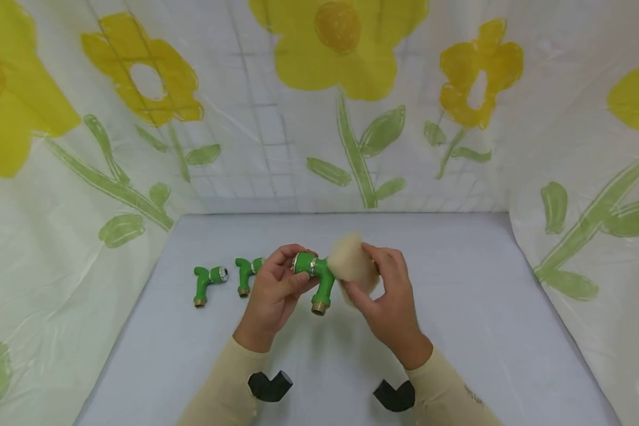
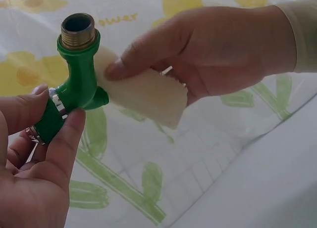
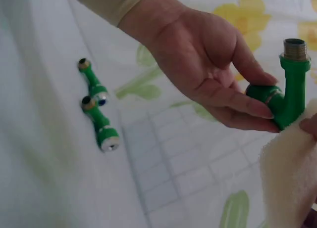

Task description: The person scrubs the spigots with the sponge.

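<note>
A green faucet (image 1: 325, 283) with a brass threaded end and a silver band is held above the table. My left hand (image 1: 274, 290) grips it by its banded round end, thumb on the near side, as the left wrist view also shows. The threaded end of the faucet (image 2: 79, 32) points down toward the table in the head view. Pinched between thumb and fingers of my right hand (image 1: 393, 299) is a cream cloth (image 1: 351, 260). This cloth (image 3: 290, 168) touches the faucet's other end and hides part of it.
Two similar green faucets lie on the white table at the left: one faucet (image 1: 202, 287) further out, another faucet (image 1: 243, 276) partly behind my left hand. A flower-printed curtain (image 1: 298, 171) surrounds the back and sides. A black piece (image 1: 270, 387) sits by each forearm.
</note>
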Tool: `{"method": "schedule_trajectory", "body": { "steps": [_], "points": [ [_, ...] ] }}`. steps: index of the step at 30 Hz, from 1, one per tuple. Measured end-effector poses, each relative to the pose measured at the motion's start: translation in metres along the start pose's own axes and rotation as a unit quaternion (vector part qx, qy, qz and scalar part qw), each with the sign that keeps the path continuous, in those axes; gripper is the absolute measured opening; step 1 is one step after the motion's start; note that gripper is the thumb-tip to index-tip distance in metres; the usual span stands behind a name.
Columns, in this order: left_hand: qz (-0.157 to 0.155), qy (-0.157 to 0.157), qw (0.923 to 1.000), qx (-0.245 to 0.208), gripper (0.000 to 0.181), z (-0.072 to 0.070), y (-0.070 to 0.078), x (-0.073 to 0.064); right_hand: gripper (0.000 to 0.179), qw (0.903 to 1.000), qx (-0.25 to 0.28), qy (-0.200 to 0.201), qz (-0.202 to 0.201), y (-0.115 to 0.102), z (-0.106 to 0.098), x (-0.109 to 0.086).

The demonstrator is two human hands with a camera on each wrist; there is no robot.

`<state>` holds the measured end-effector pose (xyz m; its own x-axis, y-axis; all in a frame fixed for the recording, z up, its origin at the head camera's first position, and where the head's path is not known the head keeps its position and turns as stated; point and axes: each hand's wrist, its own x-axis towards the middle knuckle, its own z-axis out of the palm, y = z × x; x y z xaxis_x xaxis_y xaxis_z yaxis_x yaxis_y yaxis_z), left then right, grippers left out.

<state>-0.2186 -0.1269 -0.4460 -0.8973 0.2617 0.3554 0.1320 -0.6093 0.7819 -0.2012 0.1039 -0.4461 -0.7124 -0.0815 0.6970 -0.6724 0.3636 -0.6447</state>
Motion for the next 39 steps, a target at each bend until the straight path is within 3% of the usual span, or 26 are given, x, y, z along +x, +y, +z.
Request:
{"method": "schedule_trajectory", "body": {
  "steps": [2, 7, 9, 11, 15, 17, 19, 25, 28, 34, 37, 39],
  "points": [
    [0.002, 0.004, 1.0000, 0.006, 0.034, 0.000, -0.001, 0.000, 0.061, 1.0000, 0.005, -0.003, 0.004, 0.000, -0.001, -0.001],
    [0.014, 0.025, 0.9994, 0.017, 0.030, -0.004, -0.005, 0.002, 0.067, 0.9916, 0.081, -0.095, -0.034, -0.015, -0.001, -0.007],
    [0.017, 0.026, 0.9995, 0.009, 0.029, -0.005, -0.006, 0.002, 0.070, 0.9885, 0.090, -0.113, -0.046, -0.018, -0.001, -0.007],
    [0.016, 0.018, 0.9997, -0.004, 0.029, -0.005, -0.006, 0.002, 0.070, 0.9921, 0.069, -0.094, -0.046, -0.016, -0.002, -0.004],
    [0.011, 0.004, 0.9998, -0.018, 0.032, -0.003, -0.006, 0.001, 0.065, 0.9996, 0.012, -0.024, -0.003, 0.002, -0.001, 0.003],
    [0.011, 0.004, 0.9998, -0.016, 0.033, -0.002, -0.006, 0.000, 0.063, 0.9998, 0.011, -0.009, 0.016, 0.006, 0.001, 0.002],
    [0.012, 0.012, 0.9998, -0.010, 0.034, -0.003, -0.007, -0.001, 0.064, 0.9992, 0.034, -0.018, 0.015, 0.004, 0.003, 0.000],
    [0.013, 0.036, 0.9991, 0.016, 0.033, -0.007, -0.007, -0.001, 0.068, 0.9854, 0.106, -0.121, -0.055, -0.015, 0.005, -0.001],
    [0.013, 0.036, 0.9992, 0.008, 0.032, -0.007, -0.007, 0.000, 0.068, 0.9900, 0.086, -0.101, -0.049, -0.007, 0.004, 0.004],
    [0.010, 0.039, 0.9991, -0.010, 0.033, -0.007, -0.005, 0.000, 0.063, 0.9989, 0.026, -0.034, 0.018, 0.013, 0.007, 0.005],
    [0.009, 0.050, 0.9986, -0.014, 0.031, -0.008, -0.005, -0.001, 0.062, 0.9979, 0.046, -0.032, 0.033, 0.010, 0.010, 0.003],
    [0.009, 0.067, 0.9977, -0.013, 0.030, -0.008, -0.006, -0.001, 0.063, 0.9958, 0.071, -0.054, 0.019, 0.006, 0.011, 0.001]
  ]
}}
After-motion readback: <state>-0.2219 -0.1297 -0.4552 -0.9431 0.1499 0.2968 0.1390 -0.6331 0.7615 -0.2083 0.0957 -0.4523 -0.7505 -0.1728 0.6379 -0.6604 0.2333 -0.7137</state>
